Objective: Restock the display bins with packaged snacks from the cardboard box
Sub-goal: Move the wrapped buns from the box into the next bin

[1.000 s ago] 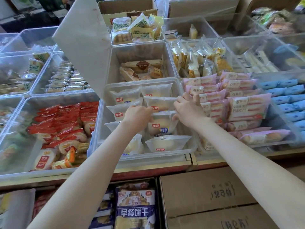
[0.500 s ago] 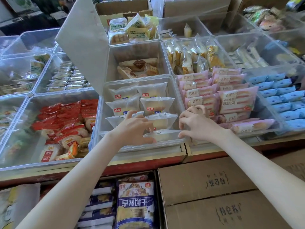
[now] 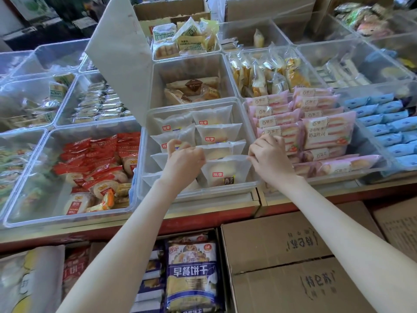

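A clear display bin (image 3: 249, 141) in the middle of the counter holds rows of frosted white bread packets (image 3: 216, 134) with red labels. The front packet (image 3: 225, 173) stands upright against the bin's near wall. My left hand (image 3: 182, 159) has curled fingers at this packet's upper left edge, partly covering the packets of the left column. My right hand (image 3: 268, 157) pinches its upper right corner. A closed cardboard box (image 3: 282, 245) sits below the counter on the right.
The bin's lid (image 3: 119, 59) stands raised at the left. A bin of red packets (image 3: 94, 159) lies to the left, pink toast packs (image 3: 316, 127) and blue packets (image 3: 388, 129) to the right. Blue biscuit packs (image 3: 191, 272) stand under the counter.
Both hands came from the middle rows of the bin toward its near wall. The front packet now stands upright between them.
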A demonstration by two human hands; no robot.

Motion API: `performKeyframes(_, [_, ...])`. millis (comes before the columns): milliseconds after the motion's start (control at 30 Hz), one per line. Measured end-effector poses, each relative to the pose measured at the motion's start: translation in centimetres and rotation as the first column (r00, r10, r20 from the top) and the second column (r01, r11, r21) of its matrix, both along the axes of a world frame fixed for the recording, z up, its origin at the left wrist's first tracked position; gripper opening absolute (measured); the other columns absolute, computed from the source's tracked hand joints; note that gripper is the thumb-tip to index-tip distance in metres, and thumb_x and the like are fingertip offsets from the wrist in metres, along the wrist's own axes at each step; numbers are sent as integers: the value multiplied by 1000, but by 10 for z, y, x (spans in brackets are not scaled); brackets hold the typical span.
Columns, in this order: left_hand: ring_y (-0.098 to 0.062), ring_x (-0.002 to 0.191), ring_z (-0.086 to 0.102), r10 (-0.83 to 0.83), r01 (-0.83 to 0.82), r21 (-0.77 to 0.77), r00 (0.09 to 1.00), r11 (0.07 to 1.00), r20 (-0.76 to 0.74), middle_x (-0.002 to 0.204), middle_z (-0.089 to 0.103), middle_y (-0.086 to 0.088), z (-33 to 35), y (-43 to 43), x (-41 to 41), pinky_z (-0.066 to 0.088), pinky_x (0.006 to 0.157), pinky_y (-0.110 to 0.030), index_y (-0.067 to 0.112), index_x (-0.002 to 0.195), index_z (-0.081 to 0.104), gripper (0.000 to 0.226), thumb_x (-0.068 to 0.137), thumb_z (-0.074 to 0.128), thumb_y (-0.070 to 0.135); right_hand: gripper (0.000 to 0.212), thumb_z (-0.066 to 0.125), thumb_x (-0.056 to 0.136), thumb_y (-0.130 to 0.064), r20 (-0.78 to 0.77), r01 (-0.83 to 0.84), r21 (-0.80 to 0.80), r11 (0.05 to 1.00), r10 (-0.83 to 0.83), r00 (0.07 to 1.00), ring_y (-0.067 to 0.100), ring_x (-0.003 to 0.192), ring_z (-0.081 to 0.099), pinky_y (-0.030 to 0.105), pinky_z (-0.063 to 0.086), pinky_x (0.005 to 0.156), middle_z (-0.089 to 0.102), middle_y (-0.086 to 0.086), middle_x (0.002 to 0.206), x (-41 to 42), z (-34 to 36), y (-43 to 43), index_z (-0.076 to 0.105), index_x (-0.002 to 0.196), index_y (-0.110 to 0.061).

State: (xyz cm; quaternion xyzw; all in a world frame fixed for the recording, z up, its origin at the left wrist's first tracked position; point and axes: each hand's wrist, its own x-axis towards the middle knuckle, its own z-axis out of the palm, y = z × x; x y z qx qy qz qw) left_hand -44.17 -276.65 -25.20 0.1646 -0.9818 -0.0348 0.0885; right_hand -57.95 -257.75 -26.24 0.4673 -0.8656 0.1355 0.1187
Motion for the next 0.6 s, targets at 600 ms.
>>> performKeyframes(600, [-16, 119, 49, -20, -14, 237, 990, 971, 138, 122, 58, 9, 13, -20, 45, 28, 103, -37, 26, 119, 54, 45, 84, 58, 54, 26, 51, 89, -14, 163, -40, 200, 979, 7, 987, 17, 123, 34, 30, 14, 97, 50, -4, 125, 17, 10, -3, 56, 114, -18])
